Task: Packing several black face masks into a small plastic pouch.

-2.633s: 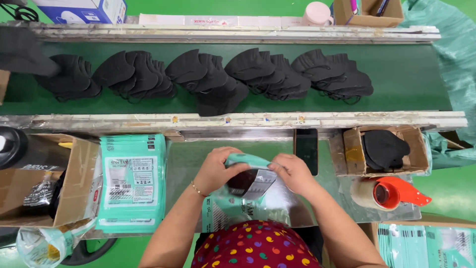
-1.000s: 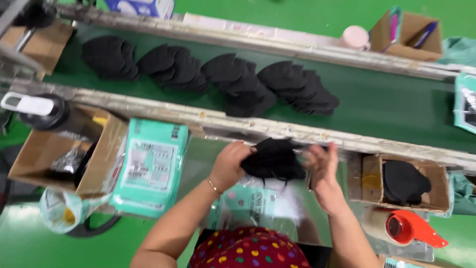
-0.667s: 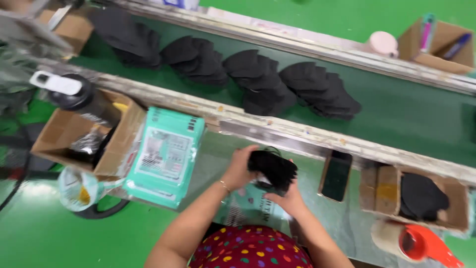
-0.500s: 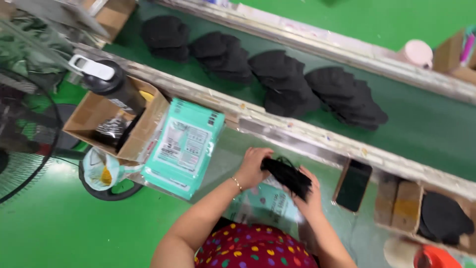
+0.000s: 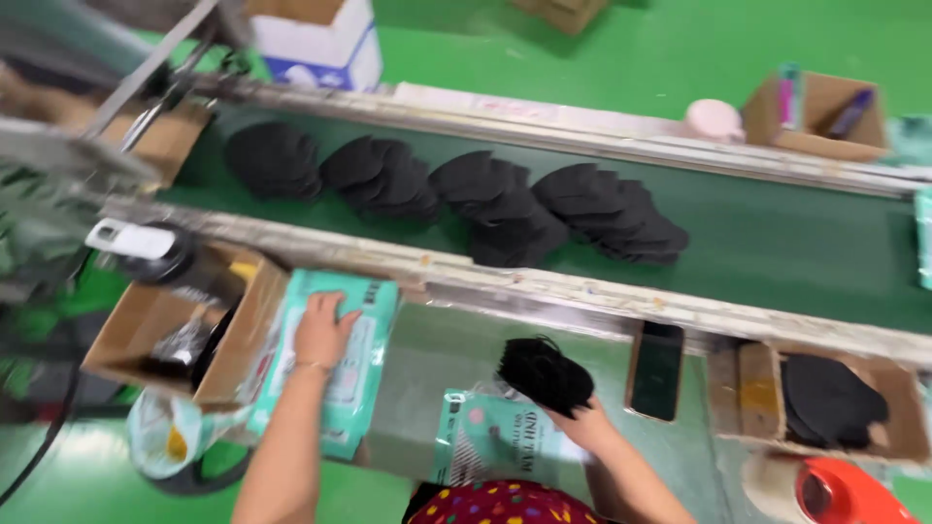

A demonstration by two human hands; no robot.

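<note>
My right hand [image 5: 580, 427] grips a stack of black face masks [image 5: 544, 374] above the metal work surface [image 5: 442, 354]. My left hand [image 5: 323, 328] has reached out to the left and lies flat on a pile of teal packaging bags [image 5: 330, 374], fingers spread. One more teal bag [image 5: 490, 442] lies in front of me, just below the held masks. Several piles of black masks [image 5: 456, 194] sit in a row on the dark green conveyor belt [image 5: 777, 252] beyond.
A black phone [image 5: 657, 370] lies right of the held masks. A cardboard box with black masks [image 5: 825, 403] and a red tape dispenser [image 5: 840, 490] stand at the right. An open cardboard box [image 5: 160, 325] and a dark bottle [image 5: 155, 254] are at the left.
My left hand let go of the mask stack and moved left onto the pile of teal bags. My right hand now holds the masks alone. The view swung left.
</note>
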